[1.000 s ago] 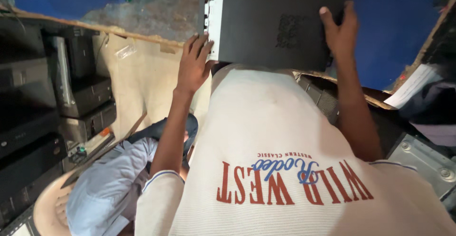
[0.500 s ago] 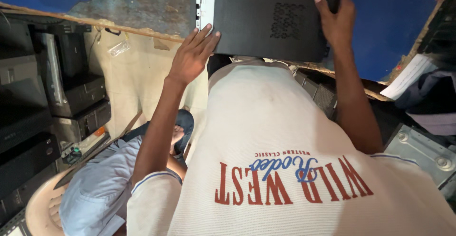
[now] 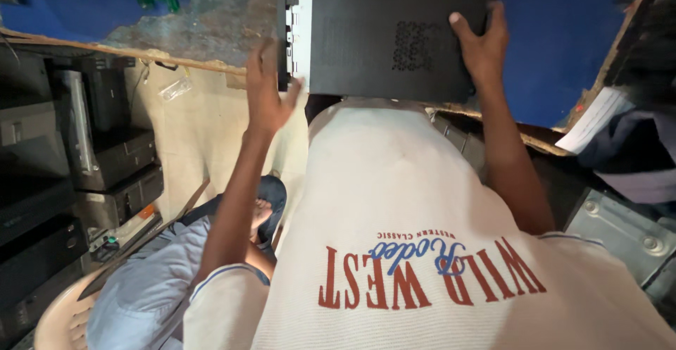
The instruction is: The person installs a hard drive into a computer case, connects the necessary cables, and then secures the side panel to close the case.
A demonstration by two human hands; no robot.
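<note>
Right hand (image 3: 484,48) lies spread on the right edge of the case (image 3: 398,33), thumb on the dark top panel, fingers wrapped over the side: gripping it. Left hand (image 3: 266,95) is open, fingers extended, palm turned toward the case's left end, where the metal rear panel (image 3: 294,12) shows; whether it touches the panel, cannot tell. The case rests flat on the blue bench (image 3: 563,40), just ahead of both hands. Below the left hand, a seated person in a light blue shirt (image 3: 134,294); farther left, stacked black cases (image 3: 105,139).

Judged step: positioning the case on the bench, held by one hand. The next move calls for the left hand to close on the left end, so both hands steady it.
</note>
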